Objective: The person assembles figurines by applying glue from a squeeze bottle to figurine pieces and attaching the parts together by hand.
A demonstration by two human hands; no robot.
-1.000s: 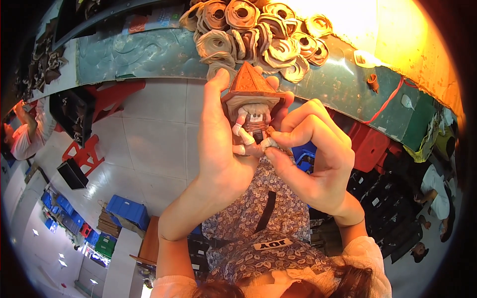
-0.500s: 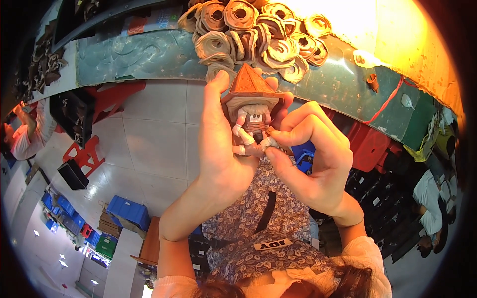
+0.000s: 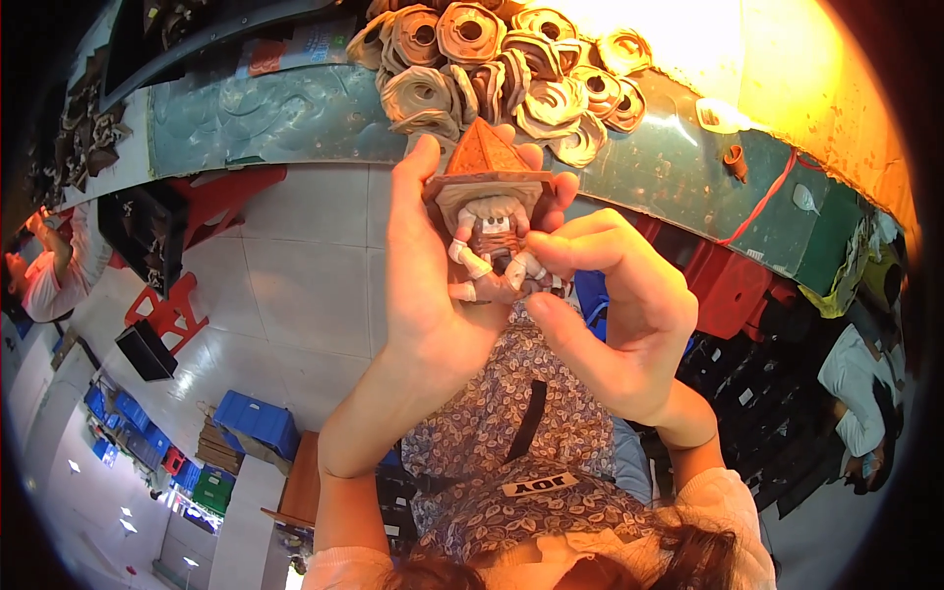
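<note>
My left hand [image 3: 428,285] is wrapped round a small figurine [image 3: 495,236], holding it upright above my lap. The figurine has an orange pyramid-shaped top [image 3: 484,150] over a wide brown brim. Below the brim sits a little character with a light beard, pale bent limbs and a reddish-brown striped body. My right hand [image 3: 624,305] is beside its lower right side. The thumb and forefinger are apart there, with the forefinger tip close to the figurine's side; whether it touches I cannot tell.
Ring-shaped clay-coloured pieces [image 3: 472,34] are heaped on the green worktable [image 3: 265,108] ahead. A small brown cone-like piece [image 3: 735,162] and a red cord [image 3: 772,202] lie at the right. Red stools [image 3: 728,290] stand beneath. Co-workers sit at far left and far right.
My right thumb and forefinger have parted from their pinch at the figurine's lower right limb. The figurine and my left hand have shifted slightly to the left.
</note>
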